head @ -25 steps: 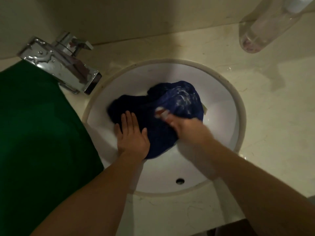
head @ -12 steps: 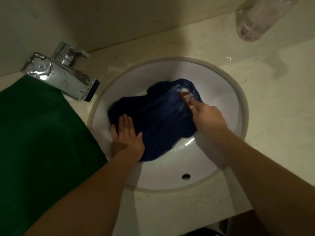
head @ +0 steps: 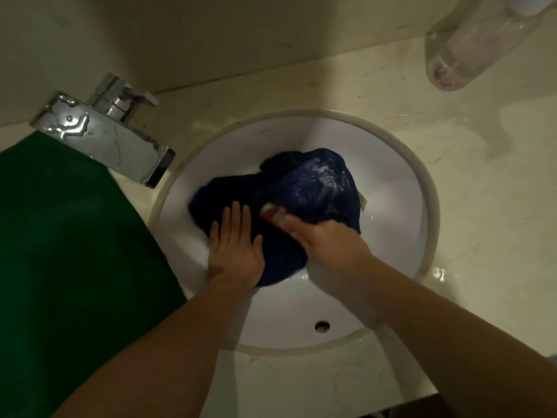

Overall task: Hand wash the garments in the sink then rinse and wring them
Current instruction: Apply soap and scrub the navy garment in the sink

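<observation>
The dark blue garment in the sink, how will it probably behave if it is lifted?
Probably floppy: the garment lies crumpled in the sink under the flat left hand. Likely heavy for its size and slippery: it looks wet, with white suds on it.

garment (head: pixel 301 194) in sink (head: pixel 391 164) — tap (head: pixel 105 137) left

Right hand (head: pixel 328 245) rubbed its small object (head: pixel 272 213) back across the garment (head: pixel 316 188).

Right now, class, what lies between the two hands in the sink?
Head view: the navy garment lies between the left hand and right hand, which grips a small red-white object.
</observation>
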Motion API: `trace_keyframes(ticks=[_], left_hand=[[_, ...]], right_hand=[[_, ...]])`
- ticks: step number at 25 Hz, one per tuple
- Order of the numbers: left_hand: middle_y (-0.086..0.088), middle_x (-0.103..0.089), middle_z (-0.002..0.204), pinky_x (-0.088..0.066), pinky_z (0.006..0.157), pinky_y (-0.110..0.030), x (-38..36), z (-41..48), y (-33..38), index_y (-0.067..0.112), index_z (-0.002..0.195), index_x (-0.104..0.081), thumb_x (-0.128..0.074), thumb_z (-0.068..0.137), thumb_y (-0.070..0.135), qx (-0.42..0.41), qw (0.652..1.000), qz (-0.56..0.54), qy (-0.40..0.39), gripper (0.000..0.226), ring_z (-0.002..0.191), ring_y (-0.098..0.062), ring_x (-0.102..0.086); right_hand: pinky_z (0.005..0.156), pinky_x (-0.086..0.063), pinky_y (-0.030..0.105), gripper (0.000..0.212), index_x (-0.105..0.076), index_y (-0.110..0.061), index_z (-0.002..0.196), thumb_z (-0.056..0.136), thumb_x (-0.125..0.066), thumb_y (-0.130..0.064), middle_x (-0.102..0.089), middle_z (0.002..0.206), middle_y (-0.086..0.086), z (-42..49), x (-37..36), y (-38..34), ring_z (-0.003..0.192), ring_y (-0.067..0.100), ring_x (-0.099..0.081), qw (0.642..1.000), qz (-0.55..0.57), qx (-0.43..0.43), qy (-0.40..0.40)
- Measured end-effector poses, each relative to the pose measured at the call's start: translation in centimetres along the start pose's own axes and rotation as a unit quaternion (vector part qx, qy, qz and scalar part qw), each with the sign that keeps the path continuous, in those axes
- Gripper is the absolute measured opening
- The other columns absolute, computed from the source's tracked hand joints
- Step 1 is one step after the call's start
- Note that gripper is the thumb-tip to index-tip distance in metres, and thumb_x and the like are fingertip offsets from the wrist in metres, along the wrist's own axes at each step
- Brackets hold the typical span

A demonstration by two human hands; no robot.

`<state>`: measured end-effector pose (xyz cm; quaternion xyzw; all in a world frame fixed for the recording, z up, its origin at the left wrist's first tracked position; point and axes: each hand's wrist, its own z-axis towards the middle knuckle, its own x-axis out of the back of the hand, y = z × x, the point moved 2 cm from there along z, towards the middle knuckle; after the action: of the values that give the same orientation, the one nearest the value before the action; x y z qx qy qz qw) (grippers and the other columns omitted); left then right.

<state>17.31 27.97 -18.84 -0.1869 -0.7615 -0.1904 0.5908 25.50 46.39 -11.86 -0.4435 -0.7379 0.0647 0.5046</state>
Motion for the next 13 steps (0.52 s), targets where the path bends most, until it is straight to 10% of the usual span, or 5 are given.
trace_keyframes(ticks=[3, 8, 13], left_hand=[[-0.014, -0.017, 0.168, -0.004, 0.122, -0.046, -0.3, -0.6, -0.9, 0.007, 0.159, -0.010, -0.010, 0.101, 0.040, 0.028, 0.999, 0.034, -0.031, 0.067, 0.154, -0.029, -0.020], [-0.023, -0.025, 0.163, -0.012, 0.120, -0.051, -0.2, -0.3, 1.2, -0.004, 0.156, -0.027, -0.022, 0.101, 0.040, 0.072, 0.997, -0.014, 0.000, 0.071, 0.150, -0.038, -0.027], [-0.025, -0.017, 0.165, -0.013, 0.124, -0.049, -1.0, -0.5, 3.4, -0.006, 0.157, -0.018, -0.020, 0.105, 0.040, 0.066, 0.997, -0.024, -0.013, 0.070, 0.153, -0.038, -0.018]], right_hand=[[0.079, -0.055, 0.037, 0.054, -0.060, -0.034, 0.139, 0.102, -0.039, -0.067, -0.071, 0.099, 0.006, 2.1, 4.3, 3.5, 0.087, 0.026, -0.070, 0.984, 0.030, -0.132, 0.116], [0.079, -0.060, 0.042, 0.054, -0.015, -0.067, 0.152, 0.105, -0.034, -0.048, -0.071, 0.107, 0.004, -1.6, 0.8, 0.8, 0.085, 0.027, -0.070, 0.982, -0.126, 0.133, -0.043], [0.081, -0.053, 0.049, 0.045, -0.042, -0.043, 0.154, 0.109, -0.041, -0.045, -0.070, 0.112, 0.022, 4.7, 5.2, 2.6, 0.096, 0.046, -0.065, 0.986, -0.164, 0.010, 0.037]])
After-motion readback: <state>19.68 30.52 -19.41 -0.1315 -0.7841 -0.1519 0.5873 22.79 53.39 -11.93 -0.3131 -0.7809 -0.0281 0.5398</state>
